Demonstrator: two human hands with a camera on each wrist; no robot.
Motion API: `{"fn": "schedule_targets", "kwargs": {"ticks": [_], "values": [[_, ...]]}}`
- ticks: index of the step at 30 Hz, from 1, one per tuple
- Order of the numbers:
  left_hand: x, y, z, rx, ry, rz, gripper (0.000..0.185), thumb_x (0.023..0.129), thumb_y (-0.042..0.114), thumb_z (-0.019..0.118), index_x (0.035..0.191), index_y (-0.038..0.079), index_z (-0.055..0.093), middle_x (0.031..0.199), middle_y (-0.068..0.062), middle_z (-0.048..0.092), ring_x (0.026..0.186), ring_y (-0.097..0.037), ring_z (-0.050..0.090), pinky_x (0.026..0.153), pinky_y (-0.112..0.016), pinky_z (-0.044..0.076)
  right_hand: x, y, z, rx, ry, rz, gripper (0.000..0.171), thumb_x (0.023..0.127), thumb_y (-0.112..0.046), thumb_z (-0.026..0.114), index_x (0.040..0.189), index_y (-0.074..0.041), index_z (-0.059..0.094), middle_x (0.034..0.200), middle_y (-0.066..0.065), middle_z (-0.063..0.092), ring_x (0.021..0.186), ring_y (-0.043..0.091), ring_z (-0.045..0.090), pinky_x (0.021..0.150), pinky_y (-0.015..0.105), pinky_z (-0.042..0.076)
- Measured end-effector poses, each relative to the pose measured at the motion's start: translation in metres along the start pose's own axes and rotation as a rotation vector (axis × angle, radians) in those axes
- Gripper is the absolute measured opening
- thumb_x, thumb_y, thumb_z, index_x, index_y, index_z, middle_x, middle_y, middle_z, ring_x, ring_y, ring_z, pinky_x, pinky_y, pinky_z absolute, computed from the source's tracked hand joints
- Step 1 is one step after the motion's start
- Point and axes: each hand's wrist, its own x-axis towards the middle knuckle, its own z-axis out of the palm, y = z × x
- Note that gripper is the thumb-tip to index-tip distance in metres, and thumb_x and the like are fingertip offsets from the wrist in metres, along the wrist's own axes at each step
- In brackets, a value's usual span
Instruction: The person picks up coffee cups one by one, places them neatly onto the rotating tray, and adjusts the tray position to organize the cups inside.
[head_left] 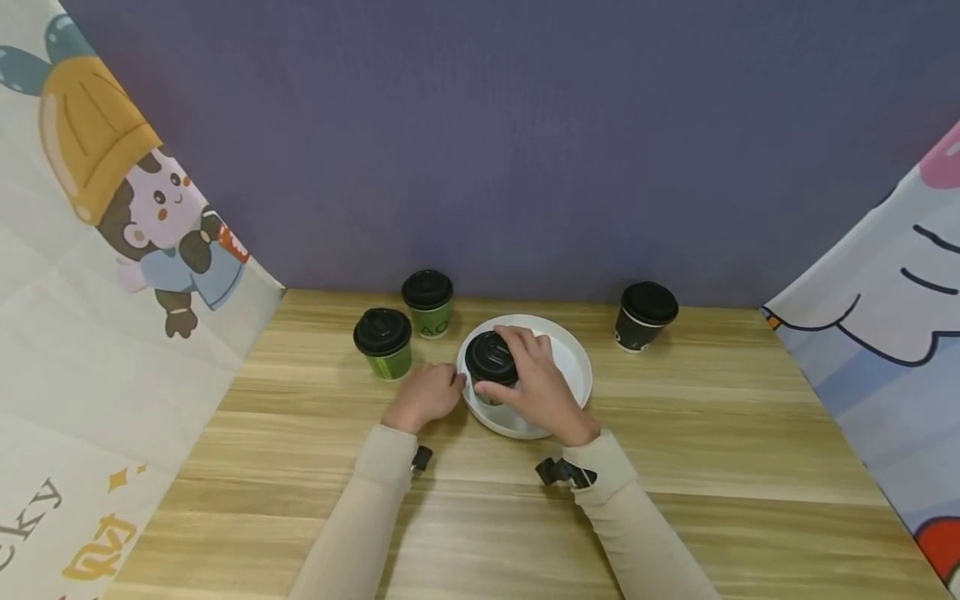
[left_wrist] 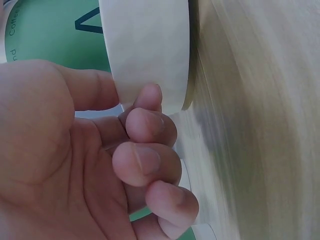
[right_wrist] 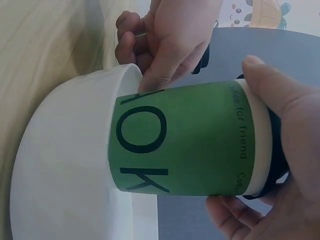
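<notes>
Screened booth (head_left: 480,200), cartoon panels (head_left: 97,350), plain backdrop (head_left: 480,150)

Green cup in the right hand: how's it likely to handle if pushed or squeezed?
The green cup probably tips if pushed near its black lid, since it narrows toward the base. Its wall looks like paper, so it likely dents under a hard squeeze. Weight is unclear: the lid hides any contents.

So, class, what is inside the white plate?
A green cup with a black lid. Its base and the plate floor beneath are hidden, so contact can't be told.
</notes>
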Motion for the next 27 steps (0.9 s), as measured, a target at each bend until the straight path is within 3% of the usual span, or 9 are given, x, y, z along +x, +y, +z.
{"fn": "schedule_targets", "kwargs": {"ticks": [16,27], "values": [[-0.0007,0.0009,-0.0024,-0.020,-0.005,0.002,0.036,0.108,0.030,0.044,0.082,0.015,0.064,0.068,-0.004,0.054,0.062,-0.021,0.052,0.061,-0.035,0.041,-0.0006,-0.0020,0.0045,0.058,-0.037,0.080,0.088,0.092,-0.053,0.071,0.162,-0.022,0.027,0.159,0.009,0.036,0.121,0.033,0.039,0.094,0.051,0.051],[-0.0027,0.0023,-0.0062,-0.036,-0.025,-0.008,0.037,0.108,0.031,0.045,0.080,0.015,0.064,0.065,-0.004,0.053,0.057,-0.020,0.050,0.056,-0.034,0.039,0.0001,-0.0037,0.0042,0.065,-0.045,0.110,0.085,0.095,-0.054,0.068,0.162,-0.019,0.027,0.160,0.010,0.034,0.123,0.034,0.040,0.095,0.052,0.050]]}}
